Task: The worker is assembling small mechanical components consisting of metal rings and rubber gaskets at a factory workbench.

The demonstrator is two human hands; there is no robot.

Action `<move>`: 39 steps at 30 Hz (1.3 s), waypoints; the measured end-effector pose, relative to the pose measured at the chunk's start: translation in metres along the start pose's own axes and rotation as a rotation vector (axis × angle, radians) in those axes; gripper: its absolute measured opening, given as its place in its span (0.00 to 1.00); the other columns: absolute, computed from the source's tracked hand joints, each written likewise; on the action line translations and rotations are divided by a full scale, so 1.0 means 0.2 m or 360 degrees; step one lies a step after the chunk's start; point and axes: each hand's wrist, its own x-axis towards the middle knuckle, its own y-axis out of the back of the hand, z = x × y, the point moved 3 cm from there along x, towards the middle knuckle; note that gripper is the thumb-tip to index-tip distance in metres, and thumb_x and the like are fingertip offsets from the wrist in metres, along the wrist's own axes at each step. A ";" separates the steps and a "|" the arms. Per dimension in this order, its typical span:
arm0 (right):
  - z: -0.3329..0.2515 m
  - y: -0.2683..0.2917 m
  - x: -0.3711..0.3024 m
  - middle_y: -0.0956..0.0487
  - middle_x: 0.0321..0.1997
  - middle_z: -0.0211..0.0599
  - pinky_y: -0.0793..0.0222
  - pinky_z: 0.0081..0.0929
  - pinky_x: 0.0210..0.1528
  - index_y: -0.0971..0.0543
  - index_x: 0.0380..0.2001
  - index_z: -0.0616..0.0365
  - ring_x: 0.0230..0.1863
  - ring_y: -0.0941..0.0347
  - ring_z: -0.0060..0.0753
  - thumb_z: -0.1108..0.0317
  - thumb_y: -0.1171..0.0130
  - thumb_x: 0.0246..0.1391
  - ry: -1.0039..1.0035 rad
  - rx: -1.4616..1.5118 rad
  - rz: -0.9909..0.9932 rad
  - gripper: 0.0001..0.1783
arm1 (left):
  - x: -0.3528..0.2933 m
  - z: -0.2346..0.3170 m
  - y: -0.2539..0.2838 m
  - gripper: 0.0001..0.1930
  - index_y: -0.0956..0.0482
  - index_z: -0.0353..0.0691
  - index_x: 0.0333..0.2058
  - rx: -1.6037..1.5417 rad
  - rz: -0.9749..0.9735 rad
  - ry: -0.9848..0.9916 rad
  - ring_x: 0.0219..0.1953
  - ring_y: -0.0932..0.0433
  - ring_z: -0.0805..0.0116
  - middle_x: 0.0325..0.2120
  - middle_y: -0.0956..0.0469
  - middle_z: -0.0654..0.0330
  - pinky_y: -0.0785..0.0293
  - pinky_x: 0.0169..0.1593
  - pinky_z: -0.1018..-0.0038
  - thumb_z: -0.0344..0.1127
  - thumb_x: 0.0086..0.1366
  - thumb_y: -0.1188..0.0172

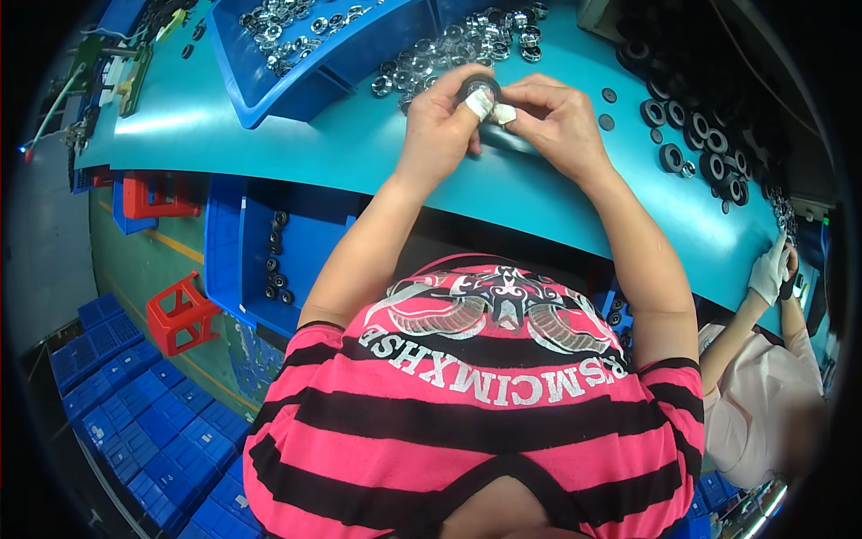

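Pinched narrowly in the left hand (435,128), a small black ring (477,79) sits above the teal table (341,166); white-wrapped thumbs cover its near side, so its centre is hard to read. Against its right edge is the right hand (566,126), fingers bent; whether they grip it I cannot tell. Beyond lie shiny silver parts (440,61), beside a blue bin (310,76) cut off at the top. Black tyres (672,158) darken into shadow at right, where a co-worker's gloved hand (769,274) handles something indistinct.
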 end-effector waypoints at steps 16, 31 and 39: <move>0.01 -0.01 0.01 0.16 0.33 0.31 0.27 0.23 0.35 0.13 0.37 0.60 0.32 0.22 0.22 0.66 0.30 0.49 -0.0216 -0.0108 -0.0120 0.12 | 0.05 -0.02 -0.02 0.12 0.20 0.39 0.49 0.0376 0.0138 -0.0133 0.28 0.26 0.82 0.32 0.20 0.67 0.28 0.27 0.82 0.33 0.70 0.40; 0.11 0.03 0.04 0.15 0.38 0.34 0.25 0.22 0.41 0.17 0.47 0.60 0.38 0.20 0.23 0.65 0.34 0.52 -0.0466 0.0386 -0.0102 0.19 | 0.05 -0.07 -0.01 0.21 0.28 0.34 0.61 -0.0141 -0.0159 0.0149 0.37 0.22 0.74 0.45 0.20 0.59 0.18 0.38 0.74 0.36 0.75 0.48; 0.12 0.02 0.03 0.15 0.34 0.36 0.26 0.21 0.38 0.16 0.45 0.58 0.35 0.20 0.22 0.66 0.38 0.53 -0.0407 0.0329 0.0003 0.16 | 0.04 -0.06 -0.04 0.19 0.25 0.34 0.58 0.0073 -0.0105 -0.0020 0.32 0.19 0.74 0.41 0.18 0.58 0.18 0.35 0.77 0.35 0.73 0.44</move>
